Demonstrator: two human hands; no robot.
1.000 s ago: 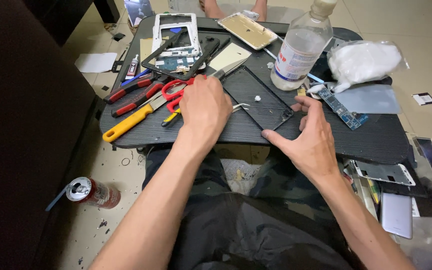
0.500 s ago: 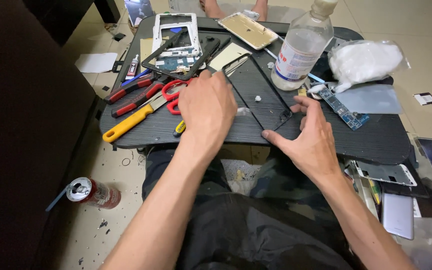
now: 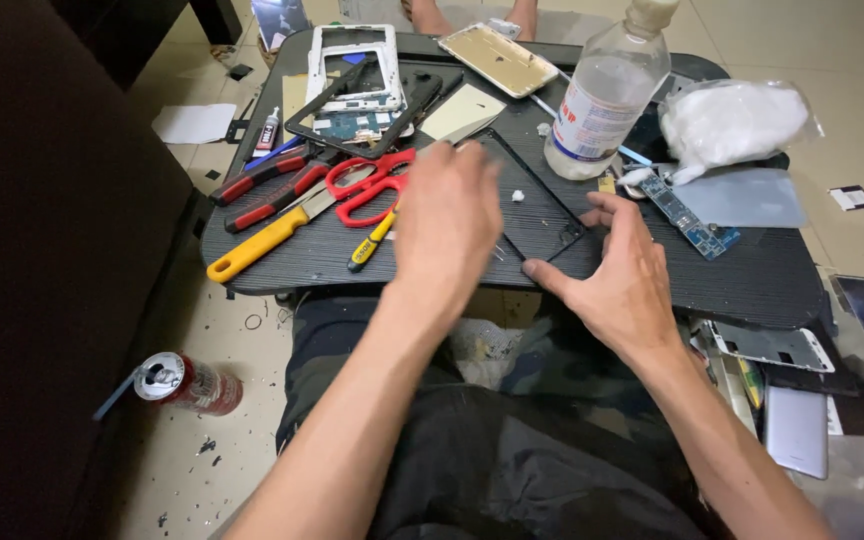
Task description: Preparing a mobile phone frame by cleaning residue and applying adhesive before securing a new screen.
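Note:
A black phone screen frame [image 3: 530, 205] lies flat on the dark lap table [image 3: 752, 275]. My right hand [image 3: 620, 275] grips its near right corner, thumb at the front edge and fingers on top. My left hand [image 3: 449, 215] is blurred with motion and hovers over the frame's left side, back of the hand up, so its fingers and anything in them are hidden. Just left of it lie red scissors [image 3: 367, 185] and a small yellow-and-black screwdriver [image 3: 368, 246].
On the table stand a plastic bottle [image 3: 600, 100], a white bag [image 3: 734, 120], a blue circuit board [image 3: 694, 216], a gold phone back [image 3: 499, 58], a white phone frame [image 3: 357, 70] and a yellow-handled screwdriver [image 3: 257, 246]. A can [image 3: 188, 383] lies on the floor; phone parts [image 3: 797, 430] sit at right.
My left hand slid forward from the table's front edge onto the frame's left side, uncovering the small yellow screwdriver. My right hand stays on the frame's corner.

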